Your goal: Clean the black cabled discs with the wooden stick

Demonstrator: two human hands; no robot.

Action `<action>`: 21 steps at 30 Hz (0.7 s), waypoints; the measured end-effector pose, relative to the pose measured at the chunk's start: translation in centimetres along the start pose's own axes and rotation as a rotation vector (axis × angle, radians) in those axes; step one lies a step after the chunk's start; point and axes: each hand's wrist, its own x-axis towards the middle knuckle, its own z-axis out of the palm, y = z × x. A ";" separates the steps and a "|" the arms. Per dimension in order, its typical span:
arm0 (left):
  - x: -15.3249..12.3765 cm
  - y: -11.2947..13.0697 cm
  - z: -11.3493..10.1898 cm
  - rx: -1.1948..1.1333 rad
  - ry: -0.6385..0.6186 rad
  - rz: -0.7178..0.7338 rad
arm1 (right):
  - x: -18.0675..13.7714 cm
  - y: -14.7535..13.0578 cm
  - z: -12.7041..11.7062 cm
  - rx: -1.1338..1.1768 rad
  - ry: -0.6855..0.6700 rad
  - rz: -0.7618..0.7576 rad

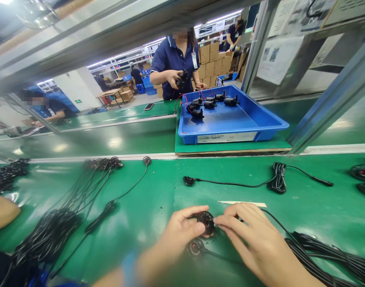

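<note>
My left hand (182,229) grips a round black plastic part (206,221) between thumb and fingers, just above the bench. The fingertips of my right hand (251,229) are pinched together at that part's right edge; whatever is between them is too small to make out. Below the part, a small round black piece with a reddish ring (196,248) lies on the green bench, a cable running right from it. A thin pale pointed strip (242,203) lies beyond my right hand. Farther back rests a coiled black cable (278,177) with a round black head (188,181).
A big bundle of black cables (47,229) covers the left side, near another person's arm (2,213). More coiled cables (334,251) lie at right. A blue tray (230,131) with several black motor-like parts stands behind. A co-worker (178,59) stands beyond it, holding a black part.
</note>
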 end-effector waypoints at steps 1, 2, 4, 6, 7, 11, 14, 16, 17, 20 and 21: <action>0.0 0.0 0.0 0.017 0.002 -0.002 | 0.0 -0.1 0.0 -0.014 0.005 -0.006; 0.0 0.0 -0.1 0.039 0.008 -0.002 | 0.1 -0.1 0.1 -0.028 0.012 -0.014; 0.1 0.0 -0.1 0.080 0.029 -0.001 | 0.1 -0.3 0.2 -0.040 0.026 -0.031; 0.2 0.0 0.1 0.115 0.047 0.006 | 0.0 -0.4 0.4 -0.037 0.032 -0.039; 0.2 0.1 0.2 0.133 0.055 0.010 | 0.0 -0.4 0.5 -0.035 0.035 -0.039; 0.5 0.2 0.9 0.183 0.108 0.002 | -0.4 -0.6 1.4 -0.021 0.043 -0.035; 0.5 0.2 1.1 0.169 0.125 -0.029 | -0.6 -0.7 1.8 -0.021 0.037 -0.049; 0.5 0.2 1.1 0.161 0.132 -0.056 | -0.6 -0.6 1.9 -0.023 0.035 -0.043; 0.5 0.2 1.1 0.164 0.134 -0.066 | -0.6 -0.6 1.9 -0.020 0.033 -0.034; 0.4 0.3 1.0 0.173 0.139 -0.070 | -0.7 -0.4 1.9 0.001 0.002 -0.020; 0.5 0.3 1.0 0.171 0.143 -0.064 | -0.7 -0.3 1.8 0.006 -0.003 -0.013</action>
